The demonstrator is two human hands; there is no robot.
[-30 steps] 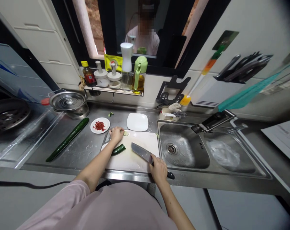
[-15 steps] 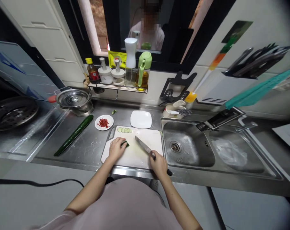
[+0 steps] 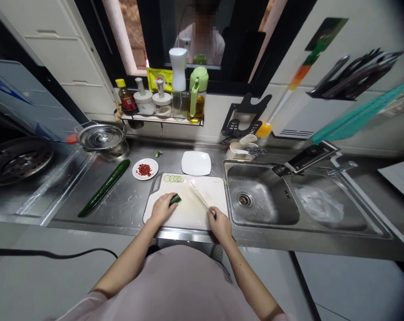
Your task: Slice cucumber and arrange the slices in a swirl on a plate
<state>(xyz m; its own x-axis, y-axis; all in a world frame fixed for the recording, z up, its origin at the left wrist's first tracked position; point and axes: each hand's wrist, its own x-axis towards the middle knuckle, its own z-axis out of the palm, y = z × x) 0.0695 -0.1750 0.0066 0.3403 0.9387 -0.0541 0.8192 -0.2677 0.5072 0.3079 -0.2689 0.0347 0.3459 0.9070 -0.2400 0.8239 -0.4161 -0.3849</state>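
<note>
On a white cutting board (image 3: 195, 218), my left hand (image 3: 162, 208) is closed around a short piece of cucumber (image 3: 175, 199), whose cut end points right. My right hand (image 3: 221, 223) grips a kitchen knife (image 3: 200, 195) by its dark handle. The blade is turned edge-on and points up and left, apart from the cucumber piece. Several thin cucumber slices (image 3: 174, 179) lie overlapping in a row at the board's far left. Behind the board stands a white square plate (image 3: 196, 163) with nothing on it.
Left of the board lie a whole cucumber (image 3: 104, 188) and a small plate (image 3: 137, 173) of chopped red pieces. A lidded steel pot (image 3: 103, 142) stands behind them. The double sink (image 3: 262, 196) adjoins on the right. Bottles and jars fill the wall rack (image 3: 161, 119).
My right hand has rolled the knife, so the blade's broad side no longer shows. My left hand still holds the cucumber piece, with more of it visible. The view has shifted slightly.
</note>
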